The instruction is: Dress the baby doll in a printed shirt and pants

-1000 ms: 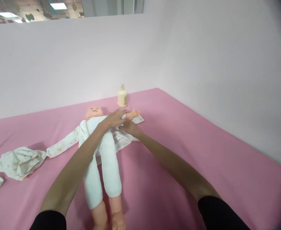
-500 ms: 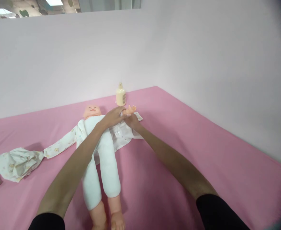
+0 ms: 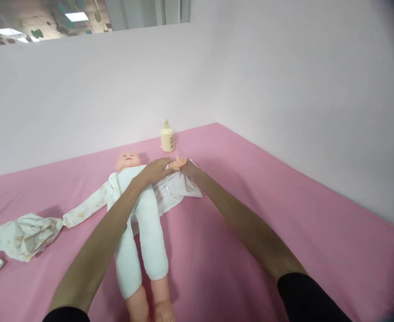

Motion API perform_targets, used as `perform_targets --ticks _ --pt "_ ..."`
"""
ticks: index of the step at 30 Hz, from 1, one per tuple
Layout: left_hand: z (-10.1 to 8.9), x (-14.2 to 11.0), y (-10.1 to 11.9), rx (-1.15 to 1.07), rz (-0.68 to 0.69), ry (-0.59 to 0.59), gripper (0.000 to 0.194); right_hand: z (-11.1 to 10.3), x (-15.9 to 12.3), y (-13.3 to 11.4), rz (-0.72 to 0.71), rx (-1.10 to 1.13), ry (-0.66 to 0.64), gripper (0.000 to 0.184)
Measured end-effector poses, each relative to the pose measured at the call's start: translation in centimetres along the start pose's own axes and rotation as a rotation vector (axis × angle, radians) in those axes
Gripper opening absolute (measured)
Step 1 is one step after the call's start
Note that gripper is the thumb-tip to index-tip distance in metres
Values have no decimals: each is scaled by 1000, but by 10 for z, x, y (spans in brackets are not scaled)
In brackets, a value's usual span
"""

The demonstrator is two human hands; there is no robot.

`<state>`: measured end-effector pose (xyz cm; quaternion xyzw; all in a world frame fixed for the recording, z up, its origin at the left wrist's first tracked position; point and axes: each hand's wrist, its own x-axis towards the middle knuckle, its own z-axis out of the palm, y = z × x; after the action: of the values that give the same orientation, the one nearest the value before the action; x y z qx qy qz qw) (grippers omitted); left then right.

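Evidently, the left hand grasps the doll by one forearm, probably to hold it steady above the loose shirt; the doll lies supine, its torso beneath that hand's wrist. The right hand sits just beyond the doll's palm; fingertips hidden, grip cannot be told. Feet run out of frame below.

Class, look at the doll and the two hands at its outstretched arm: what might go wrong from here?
The small bare hand of the doll might snag in the loose shirt beside it. Also, the pump bottle stands just beyond the left hand and right hand, so a careless sweep might topple it.
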<state>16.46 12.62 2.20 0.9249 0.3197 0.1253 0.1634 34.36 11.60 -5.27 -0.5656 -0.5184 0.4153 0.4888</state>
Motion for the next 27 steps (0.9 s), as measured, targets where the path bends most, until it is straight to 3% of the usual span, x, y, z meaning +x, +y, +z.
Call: perform_targets --ticks 7,14,23,27 --pt "-2 -4 -9 109 -15 -88 49 -14 -1 -13 142 40 -105 12" --pt "4 -3 -5 227 -47 -205 46 -18 2 -12 186 -43 -41 6" --pt "9 2 -1 351 -84 -223 46 -10 -14 -29 27 -463 156 7" --pt "10 3 0 446 -96 -183 48 -1 -23 -35 -26 -804 210 12"
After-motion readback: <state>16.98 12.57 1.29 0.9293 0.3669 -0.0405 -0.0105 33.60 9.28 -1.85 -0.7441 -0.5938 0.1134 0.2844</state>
